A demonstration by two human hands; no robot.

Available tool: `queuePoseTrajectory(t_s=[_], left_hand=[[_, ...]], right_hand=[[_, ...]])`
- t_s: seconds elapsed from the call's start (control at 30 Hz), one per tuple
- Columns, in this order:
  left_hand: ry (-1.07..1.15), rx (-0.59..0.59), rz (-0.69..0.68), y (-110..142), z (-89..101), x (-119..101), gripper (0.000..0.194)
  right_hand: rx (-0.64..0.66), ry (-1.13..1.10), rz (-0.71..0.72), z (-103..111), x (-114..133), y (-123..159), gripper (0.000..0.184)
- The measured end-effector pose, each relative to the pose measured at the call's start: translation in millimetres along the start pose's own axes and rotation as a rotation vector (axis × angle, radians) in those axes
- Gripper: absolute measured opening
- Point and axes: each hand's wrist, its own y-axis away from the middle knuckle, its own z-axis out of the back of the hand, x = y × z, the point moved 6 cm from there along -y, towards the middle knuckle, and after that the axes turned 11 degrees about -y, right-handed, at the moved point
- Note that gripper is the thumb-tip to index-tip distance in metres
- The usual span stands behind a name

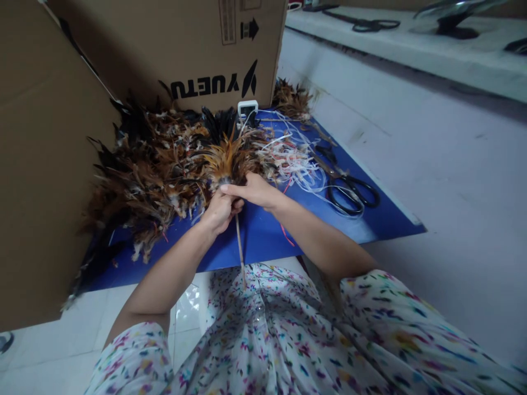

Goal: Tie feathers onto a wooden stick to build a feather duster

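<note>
A half-built feather duster is in front of me, its brown and black feathers (224, 156) fanned away from me and its thin wooden stick (240, 247) pointing back to my lap. My left hand (221, 211) is closed round the base of the feathers where they meet the stick. From the right, my right hand (257, 192) presses on the same spot, thumb laid across towards the left hand. What lies under the fingers is hidden. Loose feather bunches (152, 159) heap up to the left. Just right of the hands is a tangle of white plastic strips (302, 167).
Black-handled scissors (352, 195) lie at the right of the blue tabletop (263, 249). A small white device (247, 107) stands at the back. Cardboard boxes (164, 44) wall off the back and left. A ledge (395, 46) at upper right holds another pair of scissors (373, 25).
</note>
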Motion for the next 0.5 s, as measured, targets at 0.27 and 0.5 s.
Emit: queuePoseTrajectory(t_s=[0.27,0.5], left_hand=[[0.001,-0.007,-0.027,0.7,-1.0,-2.9,0.020],[0.001,0.078,-0.024,2.4,-5.2,-4.9,0.019]], right_hand=[[-0.043,-0.120,-0.032,-27.6,0.2,-24.5,0.029],[-0.027,-0.220,-0.101,-25.6,-7.0,-19.8,0.017]])
